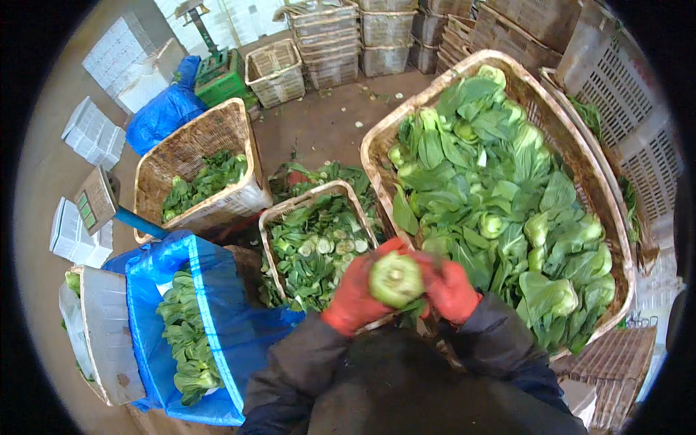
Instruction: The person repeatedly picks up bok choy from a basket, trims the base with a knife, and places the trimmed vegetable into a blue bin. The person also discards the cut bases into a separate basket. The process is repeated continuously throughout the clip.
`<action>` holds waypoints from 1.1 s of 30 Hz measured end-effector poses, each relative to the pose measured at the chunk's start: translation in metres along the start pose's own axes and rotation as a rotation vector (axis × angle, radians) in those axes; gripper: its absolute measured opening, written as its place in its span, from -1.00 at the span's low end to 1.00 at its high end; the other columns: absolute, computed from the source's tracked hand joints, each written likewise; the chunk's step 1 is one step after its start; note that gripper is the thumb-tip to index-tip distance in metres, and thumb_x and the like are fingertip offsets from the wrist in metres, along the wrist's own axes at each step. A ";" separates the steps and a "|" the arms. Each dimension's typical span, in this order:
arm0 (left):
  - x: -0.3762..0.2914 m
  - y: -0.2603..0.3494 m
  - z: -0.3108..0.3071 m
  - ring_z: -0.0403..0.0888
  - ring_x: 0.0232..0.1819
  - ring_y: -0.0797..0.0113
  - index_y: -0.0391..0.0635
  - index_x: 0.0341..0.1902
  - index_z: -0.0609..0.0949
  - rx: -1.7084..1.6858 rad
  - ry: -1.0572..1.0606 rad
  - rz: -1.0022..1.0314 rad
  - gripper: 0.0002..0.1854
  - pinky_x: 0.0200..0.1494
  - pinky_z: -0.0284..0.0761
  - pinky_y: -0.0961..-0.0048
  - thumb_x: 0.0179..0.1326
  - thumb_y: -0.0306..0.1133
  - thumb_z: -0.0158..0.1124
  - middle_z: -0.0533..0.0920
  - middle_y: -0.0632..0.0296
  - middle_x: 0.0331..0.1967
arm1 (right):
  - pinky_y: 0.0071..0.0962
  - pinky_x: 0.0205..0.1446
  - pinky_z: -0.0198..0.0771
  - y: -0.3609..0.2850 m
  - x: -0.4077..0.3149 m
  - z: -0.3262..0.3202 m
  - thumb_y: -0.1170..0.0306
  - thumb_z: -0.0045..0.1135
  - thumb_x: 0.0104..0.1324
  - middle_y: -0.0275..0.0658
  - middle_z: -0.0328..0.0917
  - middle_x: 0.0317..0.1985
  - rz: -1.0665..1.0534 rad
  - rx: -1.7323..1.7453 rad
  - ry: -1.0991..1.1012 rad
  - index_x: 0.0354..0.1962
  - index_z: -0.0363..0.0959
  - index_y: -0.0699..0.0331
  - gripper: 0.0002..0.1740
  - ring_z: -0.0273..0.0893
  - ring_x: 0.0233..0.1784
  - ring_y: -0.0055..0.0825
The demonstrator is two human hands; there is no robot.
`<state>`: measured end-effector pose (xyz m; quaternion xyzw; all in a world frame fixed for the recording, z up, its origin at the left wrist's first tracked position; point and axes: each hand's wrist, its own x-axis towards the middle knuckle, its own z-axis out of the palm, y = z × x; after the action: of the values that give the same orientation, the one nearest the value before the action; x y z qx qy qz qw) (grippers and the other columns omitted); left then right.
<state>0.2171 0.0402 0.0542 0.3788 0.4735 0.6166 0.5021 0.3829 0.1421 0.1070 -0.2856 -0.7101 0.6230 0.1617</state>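
Observation:
In a red glove, my left hand (356,296) grips a head of bok choy (396,280), its pale cut base turned up to the camera. My right hand (451,285), gloved in red too, is at the right side of that head; its fingers are blurred, and whether it holds a tool is unclear. Just beyond my left hand stands a small plastic crate (265,217) with loose leaves and cut stem ends (325,246). To the right, a large dirty plastic crate (375,130) holds many bok choy heads (492,225).
A blue-lined container (217,331) with bok choy stands at left, beside a scale display (95,200). Behind it is a crate (187,136) with some greens. Stacked crates (326,49) and a green platform scale (220,76) stand at the back. White foam boxes (93,133) lie far left.

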 end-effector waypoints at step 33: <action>-0.165 0.055 -0.134 0.37 0.26 0.39 -0.19 0.47 0.19 -0.245 0.077 -0.026 -0.07 0.34 0.26 0.38 0.12 -0.07 0.42 0.37 0.22 0.29 | -0.42 0.04 0.51 -0.014 0.058 0.187 0.54 0.19 0.25 -0.23 0.62 -0.05 0.074 0.065 -0.466 0.05 0.50 0.32 -0.62 0.56 0.02 -0.48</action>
<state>0.1108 -0.1515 0.0728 0.2848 0.4185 0.6772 0.5340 0.2255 0.0285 0.0811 -0.1545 -0.6969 0.7001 -0.0204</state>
